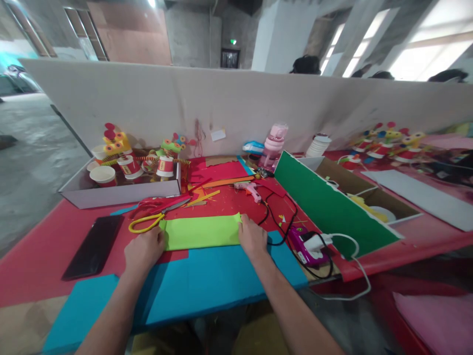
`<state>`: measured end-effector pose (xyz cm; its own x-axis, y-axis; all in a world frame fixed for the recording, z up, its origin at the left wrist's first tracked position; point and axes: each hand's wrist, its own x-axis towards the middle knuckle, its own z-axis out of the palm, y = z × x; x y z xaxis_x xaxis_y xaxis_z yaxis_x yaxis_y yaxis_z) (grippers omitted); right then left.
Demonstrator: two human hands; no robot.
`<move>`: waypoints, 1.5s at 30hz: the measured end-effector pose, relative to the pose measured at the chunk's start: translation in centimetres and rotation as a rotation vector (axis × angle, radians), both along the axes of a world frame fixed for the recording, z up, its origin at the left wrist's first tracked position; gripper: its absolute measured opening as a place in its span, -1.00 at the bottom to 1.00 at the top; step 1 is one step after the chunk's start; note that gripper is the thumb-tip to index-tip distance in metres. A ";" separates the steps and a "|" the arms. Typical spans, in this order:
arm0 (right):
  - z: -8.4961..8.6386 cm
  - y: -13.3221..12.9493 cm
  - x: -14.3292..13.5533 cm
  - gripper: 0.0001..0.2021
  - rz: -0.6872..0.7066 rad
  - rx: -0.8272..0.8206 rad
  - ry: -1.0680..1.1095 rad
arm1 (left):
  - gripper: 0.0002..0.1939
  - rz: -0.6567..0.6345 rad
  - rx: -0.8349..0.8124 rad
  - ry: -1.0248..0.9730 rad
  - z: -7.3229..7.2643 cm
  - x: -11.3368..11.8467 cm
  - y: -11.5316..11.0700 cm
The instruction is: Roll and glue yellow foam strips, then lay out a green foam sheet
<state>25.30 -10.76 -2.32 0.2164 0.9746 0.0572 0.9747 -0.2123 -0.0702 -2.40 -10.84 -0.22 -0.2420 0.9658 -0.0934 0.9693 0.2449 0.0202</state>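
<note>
A strip of lime green paper or felt [201, 231] is stretched flat between my two hands, above the table's front part. My left hand [146, 249] is closed on its left end, and my right hand [253, 235] pinches its right end near the upper corner. Just beyond my left hand lie yellow-handled scissors [150, 223], blades pointing right. Blue sheet material [218, 276] covers the table edge beneath my wrists. A dark phone or tablet [92, 246] lies left of my left hand.
A pink glue gun [251, 190] lies behind the strip, its cord running to a purple power strip [308, 246]. A white box [121, 193] with paper-cup figures stands at the left back. A green-sided box [328, 207] is on the right, near a pink bottle [274, 143].
</note>
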 end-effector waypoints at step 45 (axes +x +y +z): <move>0.5 -5.5 -1.6 -0.35 0.767 -0.059 0.192 | -0.48 -0.591 0.295 0.159 -1.3 -0.4 -0.1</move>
